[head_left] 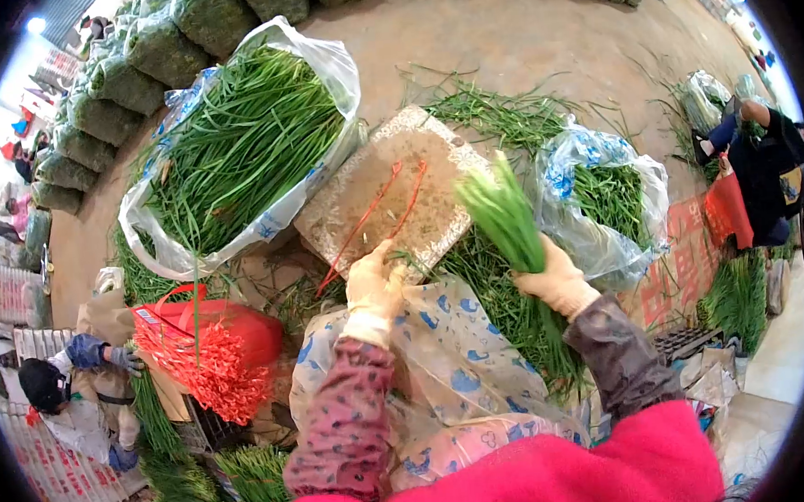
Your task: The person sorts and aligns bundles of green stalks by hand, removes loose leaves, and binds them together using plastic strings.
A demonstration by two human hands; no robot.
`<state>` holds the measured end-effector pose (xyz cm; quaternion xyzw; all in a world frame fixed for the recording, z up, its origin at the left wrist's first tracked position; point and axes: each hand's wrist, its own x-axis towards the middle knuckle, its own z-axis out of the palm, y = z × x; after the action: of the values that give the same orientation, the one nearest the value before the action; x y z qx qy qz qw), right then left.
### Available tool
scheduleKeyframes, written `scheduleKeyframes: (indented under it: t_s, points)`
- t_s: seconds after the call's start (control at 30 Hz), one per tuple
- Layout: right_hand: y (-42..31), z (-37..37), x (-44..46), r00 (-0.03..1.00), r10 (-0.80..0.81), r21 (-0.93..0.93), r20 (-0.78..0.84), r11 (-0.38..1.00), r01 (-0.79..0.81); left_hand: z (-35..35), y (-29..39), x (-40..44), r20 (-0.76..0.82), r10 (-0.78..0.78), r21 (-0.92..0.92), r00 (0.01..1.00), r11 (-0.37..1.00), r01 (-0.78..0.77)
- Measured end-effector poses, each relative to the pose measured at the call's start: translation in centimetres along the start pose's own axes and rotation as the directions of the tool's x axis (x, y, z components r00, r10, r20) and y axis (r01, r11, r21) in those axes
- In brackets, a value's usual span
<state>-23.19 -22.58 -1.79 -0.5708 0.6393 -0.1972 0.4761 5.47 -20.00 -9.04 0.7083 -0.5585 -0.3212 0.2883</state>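
Observation:
My right hand [556, 280], in a pale glove, is wrapped around a bunch of garlic chives [505, 212]. The light stem ends point up and the dark leaves hang below my wrist. My left hand [375, 285], gloved too, is at the near edge of a worn, dirt-stained board [433, 148]. Its fingertips pinch the near end of a red tie [410, 198]. Another red tie [364, 226] lies slantwise on the board, just left of that hand. Beyond my left hand is a large plastic bag [325, 49] full of long chives [247, 132].
A red bag [250, 329] with a thick bundle of red ties [207, 369] sits at left. Another bag of greens [553, 163] stands right of the board. Loose leaves [495, 112] litter the floor. Co-workers [56, 387] sit at both sides; stuffed sacks [160, 49] line the back.

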Motion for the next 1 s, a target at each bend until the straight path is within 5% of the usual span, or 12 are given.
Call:
scheduleKeyframes:
  t_s: [0.07,0.17,0.33,0.53,0.57,0.67,0.73,0.8,0.83,0.87,0.97,1.0]
  points:
    - [2.0,-1.0,-0.2,0.999,0.047,0.113,-0.002,0.993,-0.046,1.1,-0.1,2.9,0.028,0.014,0.378,1.0,0.925,-0.024]
    - [4.1,-0.7,-1.0,0.981,0.183,0.289,0.065,0.938,-0.194,4.4,-2.4,8.1,0.214,-0.115,0.711,0.97,0.7,-0.074]
    - [6.0,0.4,-1.9,0.919,0.358,0.333,0.168,0.856,-0.394,8.3,-4.7,12.2,0.12,-0.109,0.802,0.987,0.597,-0.032]
    - [7.0,0.1,-0.4,0.907,0.399,0.334,0.135,0.843,-0.421,11.5,-5.7,14.5,0.211,-0.09,0.8,0.973,0.588,-0.119]
    - [7.0,-0.1,0.2,0.918,0.374,0.295,0.128,0.87,-0.395,12.0,-5.7,14.8,0.151,-0.007,0.812,0.989,0.571,-0.12]
    - [6.8,-1.1,2.2,0.932,0.34,0.2,0.128,0.911,-0.36,13.7,-5.8,17.1,0.102,-0.077,0.779,0.992,0.626,-0.031]
    - [5.3,-1.2,4.0,0.996,0.072,-0.227,-0.055,0.97,-0.082,13.6,-5.1,18.1,0.072,-0.088,0.782,0.994,0.624,-0.001]
    - [2.0,-1.2,6.2,0.996,0.071,-0.443,-0.054,0.892,-0.088,11.9,-3.0,18.4,0.153,-0.182,0.703,0.971,0.711,0.023]
    - [-0.2,-0.3,8.6,0.999,0.026,-0.462,0.037,0.887,-0.006,12.2,-4.5,18.2,0.139,-0.118,0.708,0.983,0.706,-0.016]
    - [-2.3,0.2,10.3,0.994,0.003,-0.491,0.112,0.869,0.053,11.5,-3.4,18.0,0.184,-0.249,0.642,0.951,0.763,0.076]
    - [-3.0,3.8,14.9,0.939,-0.25,-0.597,0.236,0.725,0.343,11.3,-4.2,15.3,0.336,-0.038,0.663,0.941,0.719,-0.208]
    - [-2.2,5.4,16.8,0.904,-0.333,-0.627,0.267,0.652,0.425,9.6,-1.8,14.5,0.394,-0.191,0.698,0.899,0.699,-0.157]
